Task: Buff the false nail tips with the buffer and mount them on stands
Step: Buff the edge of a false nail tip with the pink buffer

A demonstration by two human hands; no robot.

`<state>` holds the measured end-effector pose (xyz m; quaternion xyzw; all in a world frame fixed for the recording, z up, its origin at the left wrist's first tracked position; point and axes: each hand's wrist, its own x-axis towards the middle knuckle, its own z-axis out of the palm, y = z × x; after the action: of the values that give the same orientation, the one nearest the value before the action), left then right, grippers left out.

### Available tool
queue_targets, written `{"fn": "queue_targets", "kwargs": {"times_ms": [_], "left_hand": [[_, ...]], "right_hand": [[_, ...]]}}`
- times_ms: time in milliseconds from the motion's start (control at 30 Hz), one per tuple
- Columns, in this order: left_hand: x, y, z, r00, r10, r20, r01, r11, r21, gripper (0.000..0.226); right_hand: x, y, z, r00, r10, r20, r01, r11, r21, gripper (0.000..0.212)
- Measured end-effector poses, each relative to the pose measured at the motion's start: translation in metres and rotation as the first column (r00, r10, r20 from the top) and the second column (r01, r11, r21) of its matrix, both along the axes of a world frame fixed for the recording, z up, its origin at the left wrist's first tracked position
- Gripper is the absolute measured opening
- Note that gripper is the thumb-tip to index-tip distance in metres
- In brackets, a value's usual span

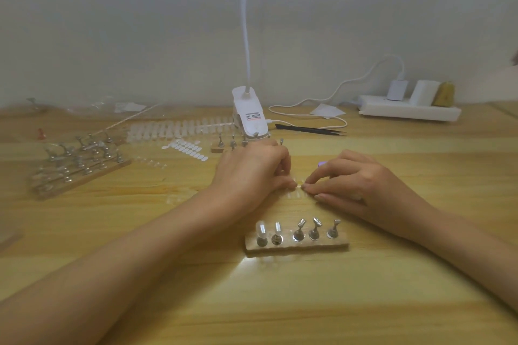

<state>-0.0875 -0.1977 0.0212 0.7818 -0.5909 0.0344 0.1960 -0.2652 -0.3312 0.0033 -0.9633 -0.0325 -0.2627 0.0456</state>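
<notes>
Five-peg stand block [337, 244]. Just behind it: left hand [252, 173] and right hand [356, 186], each pinching the clear nail-tip strip [299, 184].

Pale yellow wood-grain table [364, 302], white lamp [249, 117], black tweezers [308, 129], silver stands [298, 231].
</notes>
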Motion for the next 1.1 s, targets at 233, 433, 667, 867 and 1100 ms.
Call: {"fn": "queue_targets", "kwargs": {"times_ms": [233,433,667,867,1100], "left_hand": [[0.002,0.004,-0.001,1.000,0.003,-0.007,-0.003,0.999,-0.043,0.023],[-0.001,0.002,-0.002,0.997,0.008,-0.082,-0.012,0.999,-0.045,0.023],[-0.001,0.006,-0.003,0.997,-0.049,-0.066,0.044,0.997,-0.069,0.017],[0.005,0.010,-0.007,0.989,-0.117,-0.086,0.104,0.985,-0.139,0.006],[0.006,0.011,-0.010,0.985,-0.138,-0.099,0.116,0.973,-0.200,0.008]], "right_hand": [[-0.001,0.000,0.000,1.000,0.025,-0.011,-0.025,0.998,0.065,0.022],[-0.001,0.000,-0.002,1.000,0.023,-0.020,-0.021,0.996,0.090,0.023],[-0.001,0.000,-0.003,0.999,0.023,-0.027,-0.021,0.995,0.100,0.024],[-0.003,0.003,0.000,0.999,-0.013,0.040,0.015,0.998,-0.054,0.023],[0.000,0.006,-0.002,0.997,0.072,-0.038,-0.076,0.990,-0.119,0.034]]}}
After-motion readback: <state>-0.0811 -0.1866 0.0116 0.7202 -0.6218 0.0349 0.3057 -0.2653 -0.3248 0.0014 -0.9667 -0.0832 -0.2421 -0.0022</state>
